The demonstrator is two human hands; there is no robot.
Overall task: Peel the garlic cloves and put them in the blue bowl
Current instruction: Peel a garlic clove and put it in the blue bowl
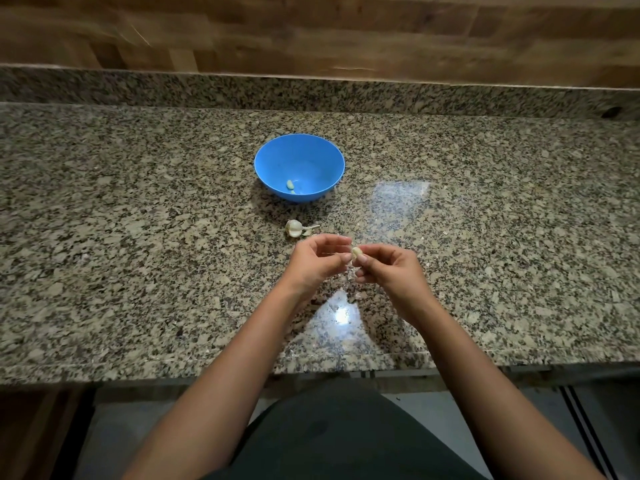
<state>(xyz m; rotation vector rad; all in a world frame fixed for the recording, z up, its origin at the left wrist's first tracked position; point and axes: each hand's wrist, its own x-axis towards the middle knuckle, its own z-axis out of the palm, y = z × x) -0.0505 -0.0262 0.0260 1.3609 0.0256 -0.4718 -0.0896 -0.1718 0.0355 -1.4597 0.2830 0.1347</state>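
A blue bowl (300,157) stands on the granite counter with two peeled cloves (290,185) in its bottom. A partly broken garlic bulb (295,228) lies on the counter just in front of the bowl. My right hand (388,268) pinches a pale garlic clove (356,252) at its fingertips. My left hand (317,263) is close beside it, its fingers curled and its fingertips pinching at thin skin next to the clove. Both hands hover over the counter, nearer to me than the bulb.
The speckled granite counter (138,237) runs wide to both sides, with a raised granite ledge and a wooden wall (311,32) behind. Bits of garlic skin (349,278) lie under my hands. The counter's front edge is near my body.
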